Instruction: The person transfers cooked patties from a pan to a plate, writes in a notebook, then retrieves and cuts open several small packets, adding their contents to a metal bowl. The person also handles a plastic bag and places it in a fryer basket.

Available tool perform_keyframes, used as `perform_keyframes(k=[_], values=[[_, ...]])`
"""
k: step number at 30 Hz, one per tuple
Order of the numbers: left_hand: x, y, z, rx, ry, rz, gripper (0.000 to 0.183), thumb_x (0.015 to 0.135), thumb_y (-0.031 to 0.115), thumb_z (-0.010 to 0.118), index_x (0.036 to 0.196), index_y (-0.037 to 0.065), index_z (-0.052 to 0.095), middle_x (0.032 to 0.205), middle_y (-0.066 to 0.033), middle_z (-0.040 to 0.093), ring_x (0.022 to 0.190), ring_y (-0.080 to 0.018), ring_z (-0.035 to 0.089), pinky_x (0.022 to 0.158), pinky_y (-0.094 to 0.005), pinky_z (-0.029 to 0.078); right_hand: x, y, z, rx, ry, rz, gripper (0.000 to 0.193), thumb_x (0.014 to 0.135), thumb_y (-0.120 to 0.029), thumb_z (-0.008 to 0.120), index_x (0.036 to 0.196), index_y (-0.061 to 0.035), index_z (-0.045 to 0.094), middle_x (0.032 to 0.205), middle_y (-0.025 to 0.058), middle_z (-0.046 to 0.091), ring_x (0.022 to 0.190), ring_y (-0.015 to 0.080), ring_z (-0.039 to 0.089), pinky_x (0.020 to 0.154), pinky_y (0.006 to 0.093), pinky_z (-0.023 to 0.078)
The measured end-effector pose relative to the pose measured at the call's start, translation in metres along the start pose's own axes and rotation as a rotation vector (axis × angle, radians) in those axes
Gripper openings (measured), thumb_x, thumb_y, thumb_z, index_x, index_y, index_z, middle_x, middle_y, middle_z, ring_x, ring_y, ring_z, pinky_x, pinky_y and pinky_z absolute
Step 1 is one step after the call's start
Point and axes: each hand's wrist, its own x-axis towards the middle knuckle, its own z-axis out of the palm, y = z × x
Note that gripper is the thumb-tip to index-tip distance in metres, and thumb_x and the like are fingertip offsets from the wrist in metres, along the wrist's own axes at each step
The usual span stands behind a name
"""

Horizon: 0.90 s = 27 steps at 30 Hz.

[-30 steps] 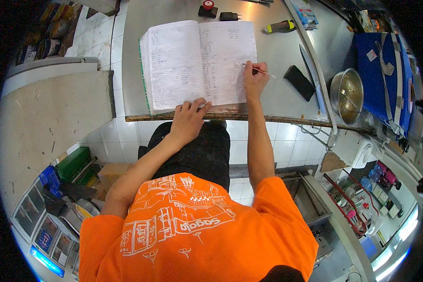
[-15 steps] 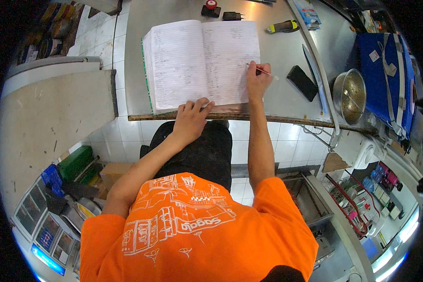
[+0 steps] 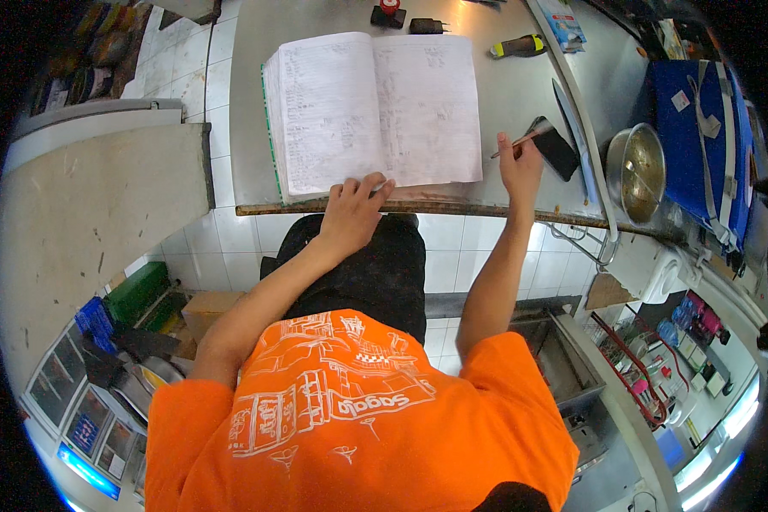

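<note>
An open ruled notebook [image 3: 324,111] with handwriting on its pages lies on the metal table. My left hand [image 3: 354,213] rests at its lower edge near the spine, fingers laid out over the page bottom and holding nothing. To the right of the notebook, my right hand [image 3: 520,166] is closed around a slim pen [image 3: 509,149], its tip pointing left toward the page but apart from it. The pen's far end overlaps a black smartphone [image 3: 556,152] lying just beyond the hand.
A long knife [image 3: 572,128] lies beside the phone, near a metal bowl [image 3: 636,173] and a blue bag [image 3: 700,141]. At the back are a stamp [image 3: 387,14], a black charger plug [image 3: 427,26] and a black-and-yellow cutter [image 3: 518,46]. The table edge [image 3: 452,206] runs close to me.
My right hand has moved right with the pen, off the page and over to the phone's near side. My left hand keeps its place on the notebook.
</note>
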Motion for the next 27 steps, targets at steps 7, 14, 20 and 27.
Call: perform_keyframes(k=[7,14,20,27], values=[[0.0,0.0,0.001,-0.017,0.049,0.018,0.061,0.085,0.018,0.076,0.143,0.013,0.058,0.141,-0.0033,0.052,0.115,-0.0274,0.055,0.096,-0.0447,0.044,0.003,0.024,0.016,-0.246,-0.052,0.048,0.035,0.093,-0.034,0.073,0.098,-0.0005,0.067,0.083,0.0182,0.069,0.079,0.0381,0.068,0.072,0.0487,0.052],[-0.008,0.012,0.004,0.14,-0.057,0.128,0.054,0.089,0.029,0.074,0.141,0.018,0.062,0.142,-0.007,0.055,0.122,-0.03,0.054,0.102,-0.0482,0.045,-0.078,0.004,0.021,0.136,0.259,0.096,0.023,0.096,-0.022,0.07,0.102,-0.0008,0.065,0.089,0.0153,0.068,0.081,0.0305,0.067,0.074,0.0412,0.053],[-0.013,0.036,0.038,-0.117,-0.669,0.33,0.05,0.103,0.05,0.053,0.134,0.015,0.069,0.131,-0.0163,0.067,0.12,-0.0337,0.062,0.103,-0.0513,0.046,-0.25,0.056,0.027,0.107,-0.024,0.348,0.024,0.096,-0.022,0.072,0.103,-0.0001,0.068,0.096,0.0162,0.071,0.087,0.029,0.068,0.081,0.0397,0.054],[0.019,0.031,0.143,-0.341,-1.247,0.369,0.08,0.103,0.069,0.036,0.138,0.004,0.065,0.146,-0.0199,0.06,0.139,-0.0399,0.052,0.118,-0.0491,0.038,-0.425,0.175,0.043,0.052,-0.338,0.953,0.053,0.081,-0.046,0.081,0.099,0.0036,0.073,0.089,0.0152,0.075,0.086,0.0243,0.071,0.081,0.0411,0.056]])
